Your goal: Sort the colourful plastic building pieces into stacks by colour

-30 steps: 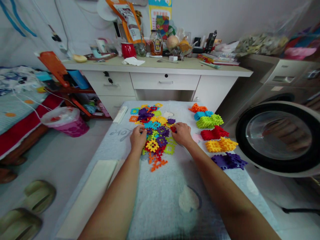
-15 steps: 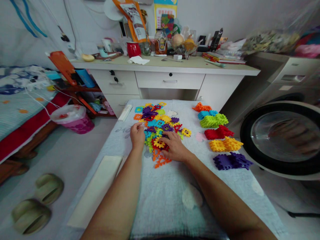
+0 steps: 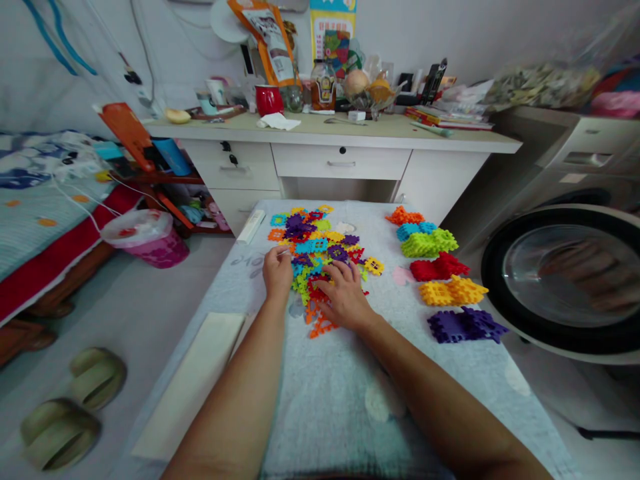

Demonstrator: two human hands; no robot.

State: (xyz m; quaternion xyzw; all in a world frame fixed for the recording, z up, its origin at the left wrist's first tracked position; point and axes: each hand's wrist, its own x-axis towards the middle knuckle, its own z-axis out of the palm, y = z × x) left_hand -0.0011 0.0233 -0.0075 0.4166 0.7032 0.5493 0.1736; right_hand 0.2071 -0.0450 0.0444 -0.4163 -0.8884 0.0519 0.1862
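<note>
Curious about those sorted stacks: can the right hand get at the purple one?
Probably yes: the right hand lies on the mixed pile, and only bare cloth lies between it and the purple stack.

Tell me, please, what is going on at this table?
A person has both bare hands on a mixed pile of coloured plastic tiles on the cloth-covered table. The left hand sits at the pile's left edge, the right hand lies spread over its near side. To the right stand single-colour stacks: orange, blue, green, red, yellow, purple.
</note>
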